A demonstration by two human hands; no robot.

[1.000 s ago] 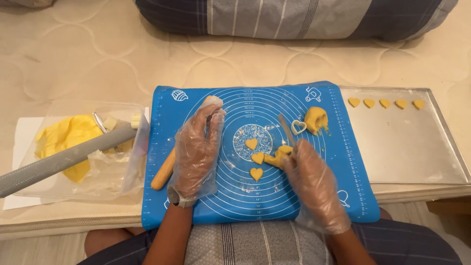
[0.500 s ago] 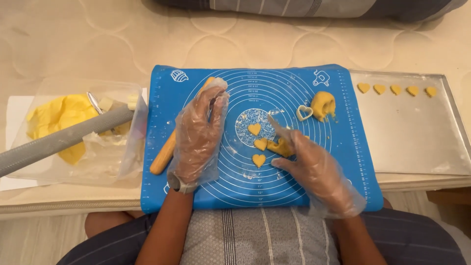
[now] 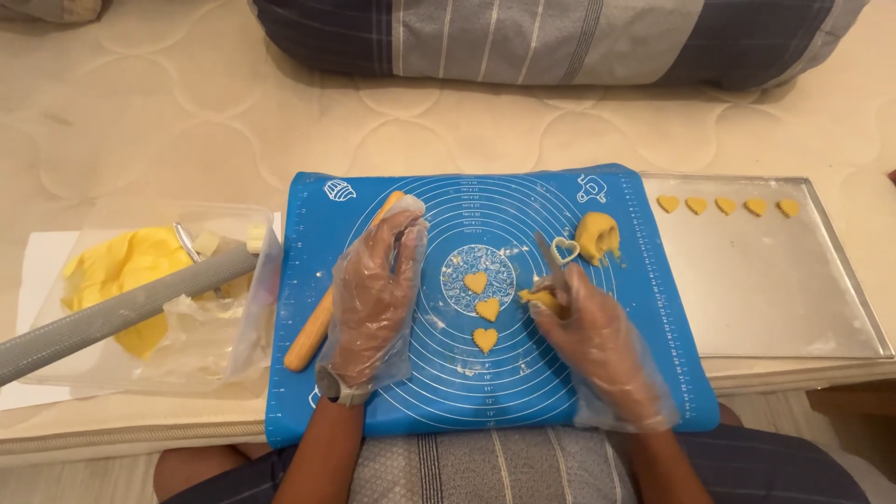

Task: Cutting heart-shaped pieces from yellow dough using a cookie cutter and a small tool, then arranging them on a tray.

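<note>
While the gloved left hand stays spread flat on the blue silicone baking mat, the gloved right hand has drawn back, pinching a yellow dough scrap beside three heart-shaped dough cutouts.

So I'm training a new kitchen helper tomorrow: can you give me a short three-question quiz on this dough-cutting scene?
1. True or false: the left hand lies flat on the blue mat.
2. How many heart-shaped dough pieces lie on the metal tray?
A) three B) five C) seven
3. What does the right hand hold against the mat?

Key:
1. True; it rests palm down beside the wooden rolling pin.
2. B.
3. A scrap of yellow dough and a thin metal tool whose kind I cannot tell, near three cut hearts.
</note>
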